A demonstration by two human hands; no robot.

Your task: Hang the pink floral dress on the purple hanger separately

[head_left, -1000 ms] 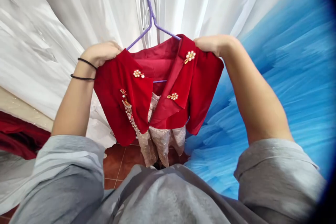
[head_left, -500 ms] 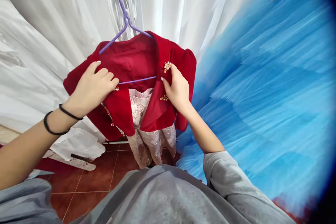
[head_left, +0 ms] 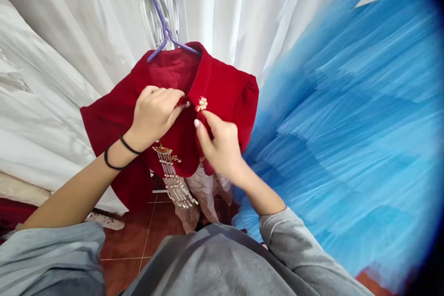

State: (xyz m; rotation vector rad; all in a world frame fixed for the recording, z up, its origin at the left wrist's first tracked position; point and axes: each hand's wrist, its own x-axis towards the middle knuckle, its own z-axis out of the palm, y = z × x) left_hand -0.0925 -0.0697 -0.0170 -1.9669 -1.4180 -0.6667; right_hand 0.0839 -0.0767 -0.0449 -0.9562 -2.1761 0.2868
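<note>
A small red velvet jacket (head_left: 225, 88) hangs on a purple hanger (head_left: 160, 18) in front of me, over a pale pink brocade dress (head_left: 204, 189). My left hand (head_left: 154, 113) pinches the left front edge of the jacket at the collar. My right hand (head_left: 218, 143) holds the right front edge, its fingertips just below a gold pearl flower button (head_left: 202, 103). The two front edges are drawn together at the neck. A beaded gold tassel brooch (head_left: 171, 171) dangles from the left front.
White gowns (head_left: 69, 32) hang to the left and behind. A bright blue tulle dress (head_left: 347, 125) fills the right side. Red-brown floor tiles (head_left: 138, 236) show below, with dark red fabric (head_left: 10, 215) at the far left.
Both hands moved from the jacket's shoulders to its front edges, then inward to the collar. The open front has been pulled together, hiding the hanger bar and most of the pink dress.
</note>
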